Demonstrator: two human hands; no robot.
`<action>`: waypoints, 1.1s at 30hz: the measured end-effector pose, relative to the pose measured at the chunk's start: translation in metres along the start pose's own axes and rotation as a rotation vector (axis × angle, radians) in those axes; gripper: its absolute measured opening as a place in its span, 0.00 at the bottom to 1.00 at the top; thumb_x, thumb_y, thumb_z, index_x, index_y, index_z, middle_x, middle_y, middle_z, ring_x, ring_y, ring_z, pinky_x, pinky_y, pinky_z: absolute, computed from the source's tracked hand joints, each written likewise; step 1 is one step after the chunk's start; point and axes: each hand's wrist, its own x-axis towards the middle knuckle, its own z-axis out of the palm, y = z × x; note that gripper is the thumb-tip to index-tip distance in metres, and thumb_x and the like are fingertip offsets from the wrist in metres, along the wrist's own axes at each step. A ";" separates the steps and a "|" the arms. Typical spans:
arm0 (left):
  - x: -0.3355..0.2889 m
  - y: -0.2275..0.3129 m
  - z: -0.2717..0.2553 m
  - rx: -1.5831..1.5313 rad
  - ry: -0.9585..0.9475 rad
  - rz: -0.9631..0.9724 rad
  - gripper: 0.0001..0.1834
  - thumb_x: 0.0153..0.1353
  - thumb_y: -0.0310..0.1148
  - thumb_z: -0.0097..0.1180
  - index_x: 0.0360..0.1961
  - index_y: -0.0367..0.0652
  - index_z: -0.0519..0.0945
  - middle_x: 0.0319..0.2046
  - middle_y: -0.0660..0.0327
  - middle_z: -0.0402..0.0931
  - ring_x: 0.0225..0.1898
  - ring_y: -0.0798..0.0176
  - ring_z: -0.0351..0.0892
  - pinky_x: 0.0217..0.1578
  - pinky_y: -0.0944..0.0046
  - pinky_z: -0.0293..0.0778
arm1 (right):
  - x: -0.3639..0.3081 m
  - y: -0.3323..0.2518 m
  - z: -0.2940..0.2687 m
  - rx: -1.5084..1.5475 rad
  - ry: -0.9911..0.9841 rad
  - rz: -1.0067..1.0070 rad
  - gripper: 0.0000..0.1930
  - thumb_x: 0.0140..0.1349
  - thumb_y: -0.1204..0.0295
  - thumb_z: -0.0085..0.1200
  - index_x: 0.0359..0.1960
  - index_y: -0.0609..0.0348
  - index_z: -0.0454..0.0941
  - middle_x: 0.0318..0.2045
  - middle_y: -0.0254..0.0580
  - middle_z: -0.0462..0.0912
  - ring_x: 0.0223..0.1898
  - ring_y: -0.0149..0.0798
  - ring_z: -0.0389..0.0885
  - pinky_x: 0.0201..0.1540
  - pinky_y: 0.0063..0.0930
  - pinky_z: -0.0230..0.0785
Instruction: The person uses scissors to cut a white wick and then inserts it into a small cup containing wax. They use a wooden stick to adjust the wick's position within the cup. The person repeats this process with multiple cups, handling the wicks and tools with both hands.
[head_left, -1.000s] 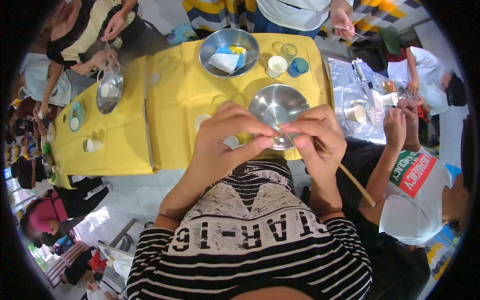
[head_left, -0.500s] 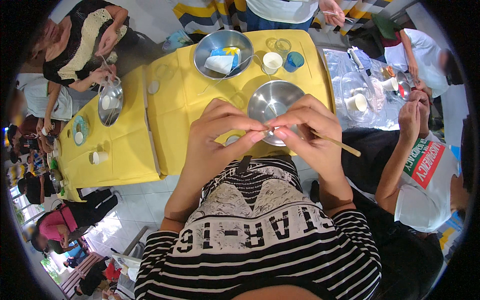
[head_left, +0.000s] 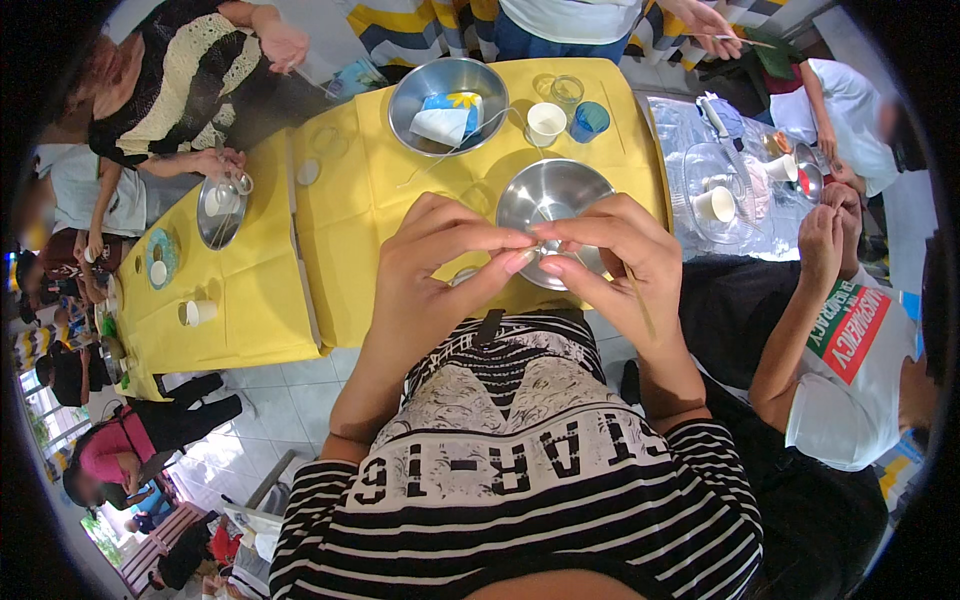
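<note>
Over the near edge of the yellow table my left hand [head_left: 437,262] and my right hand [head_left: 622,255] meet with their fingertips pinched together. Something small and pale sits between the tips, too small to name. Along my right palm a thin tan stick [head_left: 641,302] is tucked under the fingers. Right below my hands stands a steel bowl [head_left: 522,190], partly covered by my fingers, with a thin line visible near its middle.
Beyond are a larger steel basin [head_left: 402,125] holding a blue and white packet [head_left: 440,124], a white paper cup [head_left: 545,123], a blue cup [head_left: 590,122] and a clear glass [head_left: 567,90]. A thin cord [head_left: 430,172] lies across the yellow cloth [head_left: 350,200]. Other people work on both sides.
The stick in my right hand has swung downward, closer to my wrist. My hands stay in nearly the same place. At the far left, a co-worker's hand has lifted away from the bowl there.
</note>
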 end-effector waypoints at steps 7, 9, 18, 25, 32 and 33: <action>0.002 0.004 0.001 0.025 0.004 0.009 0.10 0.44 0.20 0.65 0.31 0.40 0.84 0.27 0.63 0.77 0.32 0.65 0.71 0.35 0.69 0.65 | -0.001 0.004 -0.001 -0.066 -0.010 -0.040 0.15 0.49 0.78 0.64 0.41 0.56 0.83 0.30 0.38 0.78 0.30 0.32 0.77 0.33 0.23 0.70; 0.002 0.003 0.001 0.049 0.007 0.024 0.10 0.44 0.20 0.66 0.31 0.40 0.84 0.27 0.63 0.76 0.32 0.64 0.71 0.35 0.68 0.65 | 0.000 0.004 -0.001 -0.077 -0.008 -0.056 0.15 0.49 0.78 0.64 0.41 0.56 0.83 0.30 0.38 0.79 0.30 0.33 0.77 0.33 0.23 0.70; 0.006 0.007 0.000 0.068 0.019 0.029 0.10 0.43 0.21 0.66 0.30 0.40 0.84 0.26 0.63 0.76 0.32 0.64 0.71 0.34 0.68 0.65 | 0.001 0.003 -0.001 -0.071 0.000 -0.036 0.15 0.48 0.78 0.64 0.41 0.58 0.83 0.32 0.39 0.81 0.30 0.33 0.77 0.33 0.23 0.70; 0.007 0.003 -0.003 0.038 -0.007 0.037 0.09 0.47 0.26 0.65 0.32 0.45 0.84 0.27 0.66 0.78 0.32 0.64 0.69 0.34 0.67 0.66 | 0.002 0.004 -0.002 -0.005 -0.006 -0.027 0.14 0.50 0.79 0.62 0.41 0.57 0.83 0.30 0.39 0.79 0.30 0.32 0.77 0.33 0.22 0.69; 0.006 0.004 -0.005 -0.032 -0.017 -0.008 0.07 0.47 0.23 0.64 0.30 0.41 0.83 0.27 0.64 0.78 0.32 0.64 0.70 0.35 0.68 0.66 | 0.004 0.001 -0.005 -0.053 0.019 -0.021 0.13 0.50 0.78 0.61 0.40 0.57 0.83 0.28 0.37 0.78 0.29 0.30 0.76 0.32 0.20 0.67; 0.006 0.006 -0.005 -0.035 -0.016 -0.012 0.07 0.47 0.21 0.64 0.29 0.39 0.83 0.27 0.63 0.78 0.32 0.64 0.71 0.36 0.68 0.65 | 0.005 -0.002 -0.005 -0.046 0.005 0.015 0.13 0.50 0.78 0.61 0.40 0.57 0.83 0.28 0.37 0.78 0.28 0.30 0.76 0.31 0.19 0.66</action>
